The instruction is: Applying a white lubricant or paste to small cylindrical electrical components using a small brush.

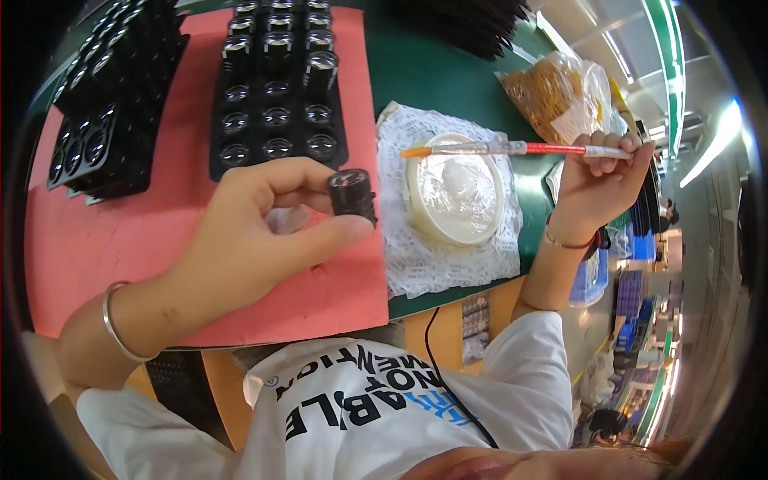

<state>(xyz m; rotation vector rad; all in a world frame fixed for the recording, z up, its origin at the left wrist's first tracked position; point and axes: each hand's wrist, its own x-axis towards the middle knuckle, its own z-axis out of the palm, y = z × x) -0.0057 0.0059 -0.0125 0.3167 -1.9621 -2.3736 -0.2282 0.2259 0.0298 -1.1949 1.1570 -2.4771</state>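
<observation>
Between the thumb and fingers of my left hand (260, 228) is a short black cylinder (351, 196) with a glassy top, like a small lens barrel. It is held above the right part of a pink mat (144, 256). My right hand (600, 172) grips a thin paintbrush (552, 149) by its red and silver handle. The orange bristles point left, over the rim of a round pale dish (416, 200) with a shiny, clear-looking covering or content. Under the dish lies a crumpled printed white sheet (408, 268).
A black tray (216, 144) of round pockets holds several similar black cylinders at the mat's far side. Stacked black trays (120, 152) stand at the left. On the green table (400, 72) farther right lies a clear bag (552, 96) with orange-brown contents.
</observation>
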